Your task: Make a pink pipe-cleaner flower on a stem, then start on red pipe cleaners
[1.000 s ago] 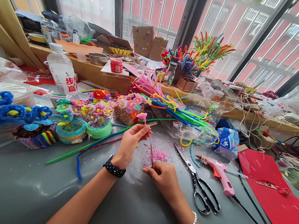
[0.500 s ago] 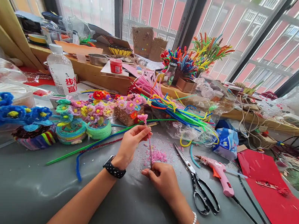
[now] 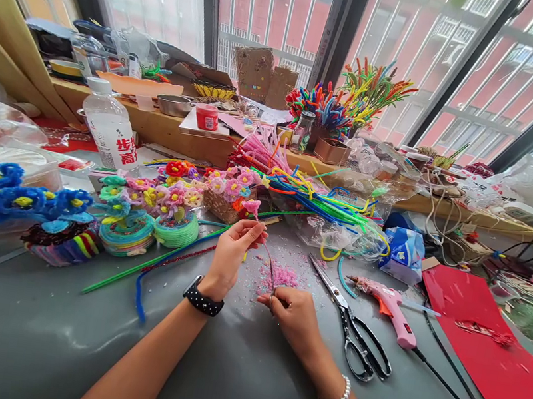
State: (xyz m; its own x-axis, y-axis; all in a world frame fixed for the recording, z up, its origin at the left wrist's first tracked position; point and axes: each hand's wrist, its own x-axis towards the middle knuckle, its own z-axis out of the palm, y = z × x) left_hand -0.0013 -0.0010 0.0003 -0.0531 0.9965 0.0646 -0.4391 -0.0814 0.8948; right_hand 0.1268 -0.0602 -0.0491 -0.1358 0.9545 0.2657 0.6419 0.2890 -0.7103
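My left hand (image 3: pixel 232 255), wearing a black watch, pinches a small pink pipe-cleaner flower (image 3: pixel 250 206) by its stem, just below the bloom. The thin stem slants down toward my right hand (image 3: pixel 291 315). My right hand is closed around a slim dark tool (image 3: pixel 272 283) that looks like small scissors, its tip against the stem; fingers hide most of it. Beneath both hands lies a heap of pink fuzz clippings (image 3: pixel 287 277). Large black-handled scissors (image 3: pixel 344 306) rest on the grey table to the right of my right hand.
A pink glue gun (image 3: pixel 395 311) and red sheet (image 3: pixel 490 349) lie on the right. Finished flower pots, including a green one (image 3: pixel 175 231), stand on the left near a water bottle (image 3: pixel 109 124). A pile of pipe cleaners (image 3: pixel 312 196) lies behind the hands.
The pink flower has tipped slightly left and down, its stem slanting more. My right hand has shifted a little to the right and upward. Both hands keep their hold.
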